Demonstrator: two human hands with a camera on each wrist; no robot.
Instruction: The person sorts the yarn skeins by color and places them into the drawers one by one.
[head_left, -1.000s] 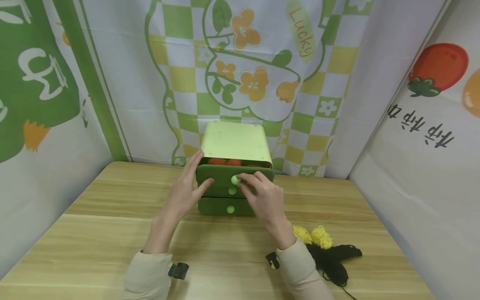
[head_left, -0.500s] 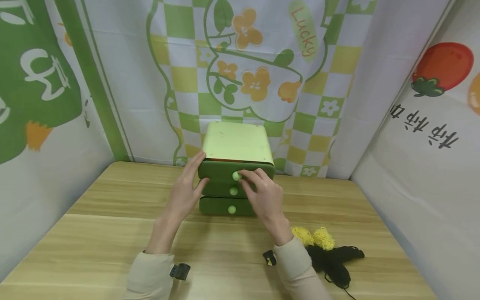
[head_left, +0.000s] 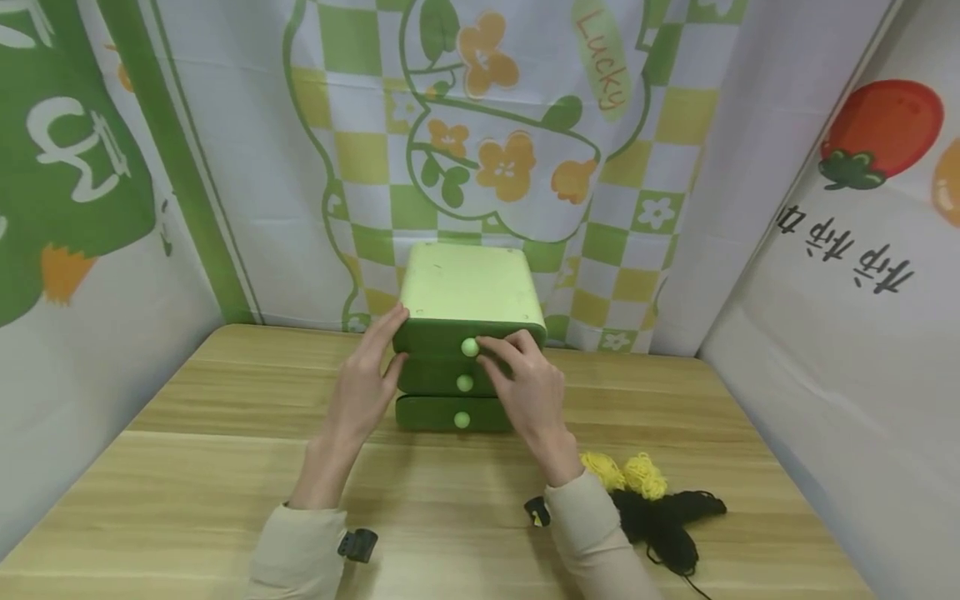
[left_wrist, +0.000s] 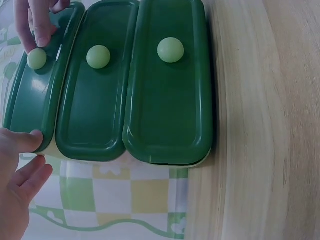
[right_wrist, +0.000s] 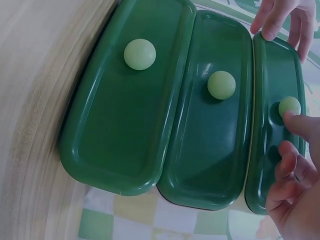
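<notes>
A small cabinet (head_left: 472, 283) with a pale green top and three dark green drawers stands at the table's back. Its top drawer (head_left: 427, 335) sits flush under the casing in the head view. My right hand (head_left: 531, 396) has thumb and a finger at either side of the top drawer's round pale knob (head_left: 469, 347), pinching it; its other fingers curl beside the drawer front (right_wrist: 270, 65). My left hand (head_left: 360, 383) rests along the cabinet's left side, fingers extended, its thumb (left_wrist: 27, 141) at the drawer's left end. The middle knob (left_wrist: 98, 57) and bottom knob (left_wrist: 170, 50) are untouched.
On the wooden table (head_left: 210, 483), yellow yarn (head_left: 643, 475) and black yarn (head_left: 671, 533) lie right of my right forearm, which hides part of them. A patterned curtain (head_left: 360, 158) hangs close behind the cabinet. Printed cloth walls close off both sides.
The top drawer has slid back into the cabinet, pushed by my right hand at its knob. The red things seen inside it are now hidden. My left hand has stayed at the side.
</notes>
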